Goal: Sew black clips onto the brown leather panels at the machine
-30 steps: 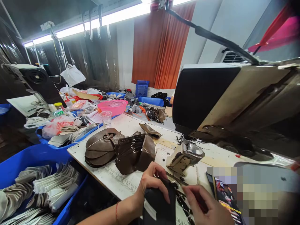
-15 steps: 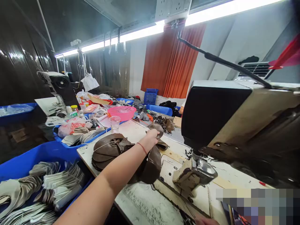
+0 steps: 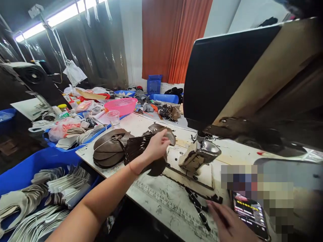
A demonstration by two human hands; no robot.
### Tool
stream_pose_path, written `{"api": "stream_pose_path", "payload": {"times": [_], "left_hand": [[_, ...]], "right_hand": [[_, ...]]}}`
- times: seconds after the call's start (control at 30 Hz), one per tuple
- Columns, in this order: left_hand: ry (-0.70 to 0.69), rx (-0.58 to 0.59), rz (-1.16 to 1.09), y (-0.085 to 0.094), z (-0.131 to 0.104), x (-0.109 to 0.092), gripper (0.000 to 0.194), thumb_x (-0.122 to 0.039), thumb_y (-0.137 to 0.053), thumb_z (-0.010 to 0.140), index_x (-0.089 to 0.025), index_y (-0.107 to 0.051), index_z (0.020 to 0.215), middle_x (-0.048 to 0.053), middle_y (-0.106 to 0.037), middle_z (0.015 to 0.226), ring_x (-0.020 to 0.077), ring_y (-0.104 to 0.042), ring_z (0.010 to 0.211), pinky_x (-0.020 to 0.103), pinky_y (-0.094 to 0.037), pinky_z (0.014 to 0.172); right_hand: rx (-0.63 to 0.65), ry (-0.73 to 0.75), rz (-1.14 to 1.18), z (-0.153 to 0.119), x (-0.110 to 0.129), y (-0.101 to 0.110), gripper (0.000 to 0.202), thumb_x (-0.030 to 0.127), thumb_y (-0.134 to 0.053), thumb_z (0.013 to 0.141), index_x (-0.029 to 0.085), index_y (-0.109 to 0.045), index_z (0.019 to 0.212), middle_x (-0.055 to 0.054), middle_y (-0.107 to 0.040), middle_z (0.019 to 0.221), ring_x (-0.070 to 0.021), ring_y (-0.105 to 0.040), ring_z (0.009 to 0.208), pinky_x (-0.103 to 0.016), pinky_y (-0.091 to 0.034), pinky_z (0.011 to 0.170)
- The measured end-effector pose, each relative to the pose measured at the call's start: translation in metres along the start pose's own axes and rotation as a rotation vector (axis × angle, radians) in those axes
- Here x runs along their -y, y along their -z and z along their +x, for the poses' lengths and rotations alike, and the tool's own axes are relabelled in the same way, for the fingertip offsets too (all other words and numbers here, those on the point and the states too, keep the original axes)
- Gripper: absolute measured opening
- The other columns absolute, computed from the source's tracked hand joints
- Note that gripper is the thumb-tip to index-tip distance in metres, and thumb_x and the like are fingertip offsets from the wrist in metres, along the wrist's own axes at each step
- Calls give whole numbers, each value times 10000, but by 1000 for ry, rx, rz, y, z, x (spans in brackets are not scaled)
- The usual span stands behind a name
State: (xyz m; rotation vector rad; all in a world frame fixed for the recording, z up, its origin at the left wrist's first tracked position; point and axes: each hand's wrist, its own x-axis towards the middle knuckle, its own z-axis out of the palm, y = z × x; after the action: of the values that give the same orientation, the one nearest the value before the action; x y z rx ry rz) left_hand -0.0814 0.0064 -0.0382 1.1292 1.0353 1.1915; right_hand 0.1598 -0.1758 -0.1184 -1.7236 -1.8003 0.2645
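Observation:
My left hand is pinched on a dark brown leather piece, held just above a stack of similar pieces. That brown leather stack is partly tied with a light cord and fans out across the table beneath my wrist. To the right of it stands the sewing machine's metal post, below the large dark machine head. Low in the view, my right hand has its fingers stretched toward thin black straps with buckles; whether the fingertips touch them is unclear.
A phone with a lit screen lies right of my right hand. Blue bins with stacked pale pieces stand at the left. Behind the stack are a clear plastic cup, a pink basket and brown strapped pieces.
The view has tilted downward. My left hand has come back toward me with the leather piece still in it. My right hand has moved further into view beside the black straps.

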Motion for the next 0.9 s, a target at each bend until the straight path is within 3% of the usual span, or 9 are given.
{"api": "stream_pose_path", "payload": {"times": [0.07,0.13,0.2,0.27,0.37,0.47,0.57,0.67,0.9], "left_hand": [[-113,14,95,7,-34,5,278,-81,-673,706,-200,-680,958,72,-602,1067,202,-512,1008,317,-363,967],[-289,134,406,8,-63,18,194,-118,-631,740,-201,-694,904,64,-618,909,197,-532,868,328,-392,885],[-278,241,547,3,-85,36,174,-156,-573,788,-195,-697,904,63,-626,842,186,-541,788,322,-408,805],[-102,277,456,-6,-97,53,175,-222,-573,806,-181,-691,929,62,-639,830,181,-553,764,318,-421,757],[213,360,136,-21,-104,69,311,-389,-620,788,-144,-673,972,63,-654,836,163,-580,715,316,-458,707],[364,357,-170,-33,-109,71,474,-487,-744,662,-120,-673,952,57,-667,835,132,-593,692,305,-470,725],[395,265,-304,-39,-114,67,505,-455,-849,527,-110,-692,860,11,-639,687,86,-541,607,258,-437,675],[393,249,-301,-41,-117,63,453,-422,-862,523,-113,-693,807,-6,-616,638,75,-517,591,236,-406,632],[260,285,-313,-40,-119,57,415,-424,-843,548,-104,-652,732,68,-665,838,128,-583,712,265,-460,655]], "right_hand": [[35,58,-34,6,4,-18,252,347,-516,826,251,-724,931,-24,-736,899,-193,-710,749,-260,-558,615],[6,18,-118,14,11,-34,227,321,-523,821,239,-716,907,-32,-728,888,-208,-699,679,-286,-524,531],[-35,-29,-163,21,19,-43,177,289,-536,813,245,-706,826,-25,-720,827,-218,-677,615,-292,-470,471],[-84,-28,-143,25,25,-45,169,268,-522,816,242,-684,775,-26,-702,788,-219,-663,618,-293,-454,482],[-158,26,-55,25,35,-40,175,277,-495,848,242,-666,838,-34,-680,838,-204,-661,737,-293,-498,614],[-242,69,48,18,46,-37,166,277,-497,877,242,-659,872,-31,-661,858,-174,-650,810,-269,-508,726],[-329,71,122,10,58,-35,158,279,-511,893,228,-656,858,-37,-659,850,-160,-646,789,-247,-512,718],[-362,10,257,2,66,-33,123,290,-571,865,231,-679,865,-30,-693,858,-155,-655,753,-231,-517,694],[-261,-389,632,-3,76,-32,242,440,-699,732,227,-706,848,-28,-720,891,-178,-640,786,-241,-494,755]]}}
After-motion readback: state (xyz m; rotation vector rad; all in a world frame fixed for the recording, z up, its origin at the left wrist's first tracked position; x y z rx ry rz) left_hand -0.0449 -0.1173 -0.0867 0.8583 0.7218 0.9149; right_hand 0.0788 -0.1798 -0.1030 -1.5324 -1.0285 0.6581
